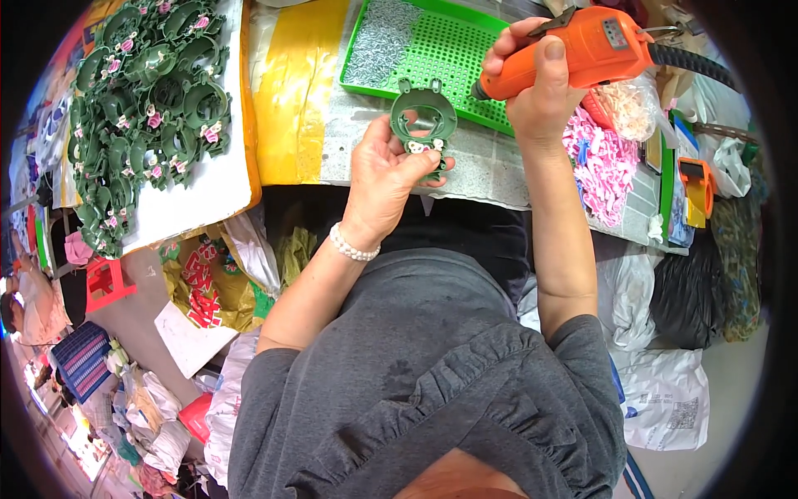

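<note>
My left hand (389, 172) grips a dark green plastic part (447, 116) by its lower end, fingers and thumb closed around it. The part has a round ring with two small ears on top and white and pink bits below the ring. In my right hand (544, 104) is an orange electric screwdriver (582, 51), its black cord running off to the right. The tool's dark tip points left, a little apart from the green part. Behind both stands a green perforated tray (449, 51) with many small silver screws (382, 41) at its left end.
A large heap of similar green parts (158, 108) lies on a white board at the left. Pink and white small pieces (600, 162) pile up at the right, beside a clear bag of pale pieces (629, 108). Yellow tape (301, 91) covers part of the table.
</note>
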`<state>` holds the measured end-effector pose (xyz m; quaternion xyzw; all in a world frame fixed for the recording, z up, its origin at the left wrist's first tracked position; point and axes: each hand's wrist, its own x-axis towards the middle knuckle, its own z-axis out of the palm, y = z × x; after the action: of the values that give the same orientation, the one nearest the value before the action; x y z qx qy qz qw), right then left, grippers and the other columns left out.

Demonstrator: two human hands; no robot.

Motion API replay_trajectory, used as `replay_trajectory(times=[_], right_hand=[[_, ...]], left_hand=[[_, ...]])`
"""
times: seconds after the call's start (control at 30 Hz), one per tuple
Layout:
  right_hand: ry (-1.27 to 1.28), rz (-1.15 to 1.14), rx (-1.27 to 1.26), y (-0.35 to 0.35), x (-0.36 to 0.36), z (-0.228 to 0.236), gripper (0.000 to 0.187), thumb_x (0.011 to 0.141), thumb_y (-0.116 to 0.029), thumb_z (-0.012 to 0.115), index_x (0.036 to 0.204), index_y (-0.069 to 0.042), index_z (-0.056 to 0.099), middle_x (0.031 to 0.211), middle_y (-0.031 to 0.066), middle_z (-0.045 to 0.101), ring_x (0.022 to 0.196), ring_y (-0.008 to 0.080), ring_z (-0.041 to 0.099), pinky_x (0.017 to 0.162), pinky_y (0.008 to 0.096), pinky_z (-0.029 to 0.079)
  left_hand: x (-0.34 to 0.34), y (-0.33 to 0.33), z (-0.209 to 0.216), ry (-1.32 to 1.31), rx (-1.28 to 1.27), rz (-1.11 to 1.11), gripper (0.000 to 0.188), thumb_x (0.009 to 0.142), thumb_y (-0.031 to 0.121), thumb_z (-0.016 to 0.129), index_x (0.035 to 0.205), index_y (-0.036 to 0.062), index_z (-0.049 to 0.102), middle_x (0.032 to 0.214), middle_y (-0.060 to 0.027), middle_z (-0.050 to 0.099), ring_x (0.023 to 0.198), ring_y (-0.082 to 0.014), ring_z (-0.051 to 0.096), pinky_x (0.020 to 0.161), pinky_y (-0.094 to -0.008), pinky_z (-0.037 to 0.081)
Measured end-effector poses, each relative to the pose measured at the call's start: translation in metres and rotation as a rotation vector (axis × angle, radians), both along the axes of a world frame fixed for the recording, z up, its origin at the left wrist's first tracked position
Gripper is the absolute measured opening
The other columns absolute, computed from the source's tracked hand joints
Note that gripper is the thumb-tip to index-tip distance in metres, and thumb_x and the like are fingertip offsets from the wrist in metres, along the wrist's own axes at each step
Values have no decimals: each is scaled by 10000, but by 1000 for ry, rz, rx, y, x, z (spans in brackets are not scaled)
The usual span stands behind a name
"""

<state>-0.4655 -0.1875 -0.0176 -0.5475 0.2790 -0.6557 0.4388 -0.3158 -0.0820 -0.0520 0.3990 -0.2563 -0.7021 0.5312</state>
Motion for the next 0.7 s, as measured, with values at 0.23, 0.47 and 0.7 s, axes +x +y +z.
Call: replay_trajectory(times=[0.23,0.47,0.7], right_hand=[[-14,25,5,3,-4,9,441,830,-427,556,941,-5,500,760,120,534,588,190,533,543,311,459],[-138,231,1,13,-16,31,657,776,-683,459,1015,-76,537,847,97,533,671,187,509,665,357,405],[-166,530,-106,41,8,44,751,761,-718,460,1067,-35,516,860,108,534,675,188,535,638,361,441]], left_hand=[[0,2,2,-7,2,-8,428,808,-26,559,1203,31,407,1055,-100,579,822,-209,648,632,-282,550],[-1,2,-2,-70,1,-12,426,807,-25,555,1203,28,405,1062,-80,572,820,-196,645,632,-281,543],[-3,0,-4,-84,-27,-18,379,810,-10,563,1164,47,439,947,-55,618,791,-168,648,614,-281,542]])
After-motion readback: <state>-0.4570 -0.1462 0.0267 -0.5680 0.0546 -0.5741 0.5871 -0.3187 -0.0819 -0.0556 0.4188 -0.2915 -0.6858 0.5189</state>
